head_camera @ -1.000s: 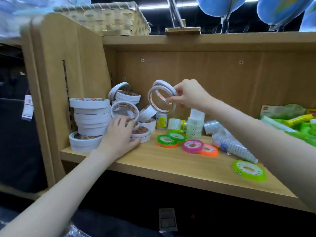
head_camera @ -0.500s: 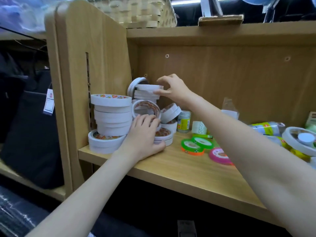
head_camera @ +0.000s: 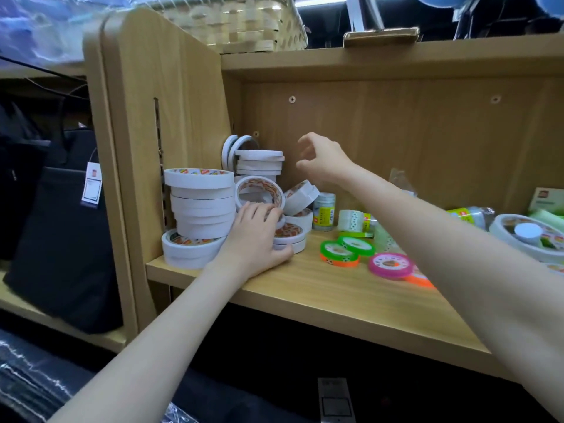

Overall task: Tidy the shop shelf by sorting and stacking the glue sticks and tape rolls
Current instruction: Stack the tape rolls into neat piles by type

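Wooden shelf (head_camera: 351, 296), left end closed by a side panel (head_camera: 164, 117). White tape rolls (head_camera: 200, 206) stacked flat against the panel, axes vertical; one upright roll (head_camera: 259, 192) has its hole facing out. Left hand (head_camera: 254, 236) rests on the low rolls beside it, fingers relaxed. Right hand (head_camera: 323, 160) hovers released, just right of the rear stack (head_camera: 259, 162) (holding nothing). Coloured rolls (head_camera: 348, 250) lie flat mid-shelf; front edge bare

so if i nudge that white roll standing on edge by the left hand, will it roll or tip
Probably it would roll: the upright tape roll stands on its curved rim. It seems steadied only by the left hand and neighbouring rolls, so it could also tip flat. Its open core suggests it is light and stiff.
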The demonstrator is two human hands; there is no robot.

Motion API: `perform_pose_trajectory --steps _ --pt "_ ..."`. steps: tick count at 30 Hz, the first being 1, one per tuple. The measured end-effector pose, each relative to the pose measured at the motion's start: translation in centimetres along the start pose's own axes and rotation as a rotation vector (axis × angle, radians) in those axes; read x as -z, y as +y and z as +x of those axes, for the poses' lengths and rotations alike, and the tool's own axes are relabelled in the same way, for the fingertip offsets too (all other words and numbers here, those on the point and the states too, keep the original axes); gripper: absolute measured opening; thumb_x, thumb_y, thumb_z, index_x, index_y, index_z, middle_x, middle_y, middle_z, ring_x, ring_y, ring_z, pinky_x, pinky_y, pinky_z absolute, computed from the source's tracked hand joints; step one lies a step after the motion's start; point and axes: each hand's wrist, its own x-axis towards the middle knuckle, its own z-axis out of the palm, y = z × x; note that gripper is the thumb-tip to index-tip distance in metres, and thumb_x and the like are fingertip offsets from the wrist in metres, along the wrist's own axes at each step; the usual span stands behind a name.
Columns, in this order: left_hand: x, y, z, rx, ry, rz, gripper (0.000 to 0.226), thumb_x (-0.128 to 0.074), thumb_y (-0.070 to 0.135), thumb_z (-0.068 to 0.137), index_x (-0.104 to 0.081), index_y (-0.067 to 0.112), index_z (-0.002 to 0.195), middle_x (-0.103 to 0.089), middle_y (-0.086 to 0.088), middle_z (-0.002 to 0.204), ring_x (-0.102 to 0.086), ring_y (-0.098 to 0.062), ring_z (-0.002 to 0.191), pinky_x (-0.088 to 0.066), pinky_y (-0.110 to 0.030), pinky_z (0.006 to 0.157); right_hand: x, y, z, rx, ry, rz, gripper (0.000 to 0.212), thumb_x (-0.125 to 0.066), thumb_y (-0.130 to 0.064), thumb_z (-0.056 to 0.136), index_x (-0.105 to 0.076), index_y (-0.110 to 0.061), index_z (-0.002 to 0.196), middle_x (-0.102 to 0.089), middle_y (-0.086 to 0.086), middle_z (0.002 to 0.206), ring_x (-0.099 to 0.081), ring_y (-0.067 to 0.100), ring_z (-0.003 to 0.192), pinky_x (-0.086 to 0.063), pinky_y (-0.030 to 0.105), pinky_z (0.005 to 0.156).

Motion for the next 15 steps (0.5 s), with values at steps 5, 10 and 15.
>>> perform_pose_trajectory --steps 5,10,15 --pt "0.3 0.5 -0.1 -0.083 0.045 -0.03 0.073 -0.025 0.051 0.07 -0.055 0.009 0.122 -0.054 -0.008 0.124 -0.045 -0.027 0.121 -0.016 -0.041 0.113 8.0 3.3 -6.8 -0.052 -0.132 -0.188 0.023 -0.061 -0.019 0.086 -0.063 -0.016 0.108 -0.065 0.002 0.105 -0.058 0.016 0.09 -0.047 0.027 0.082" --pt "0.0 4.5 0.8 -0.085 0.097 -0.251 0.063 -0.027 0.044 0.075 -0.058 0.005 0.112 -0.058 -0.01 0.111 -0.05 -0.03 0.107 -0.031 -0.036 0.096 15.0 7.5 -14.6 -0.158 -0.367 -0.276 0.013 -0.065 -0.016 0.085 -0.065 -0.029 0.088 -0.069 -0.007 0.09 -0.064 0.011 0.081 -0.049 0.014 0.073" --pt "-0.5 10.8 2.0 -0.15 0.037 -0.411 0.053 -0.034 0.048 0.082 -0.054 0.017 0.121 -0.054 0.0 0.122 -0.043 -0.023 0.118 -0.025 -0.033 0.101 16.4 9.5 -19.3 -0.268 -0.464 -0.375 0.017 -0.068 -0.035 0.081 -0.061 -0.032 0.097 -0.066 -0.012 0.096 -0.062 0.009 0.083 -0.048 0.015 0.07"
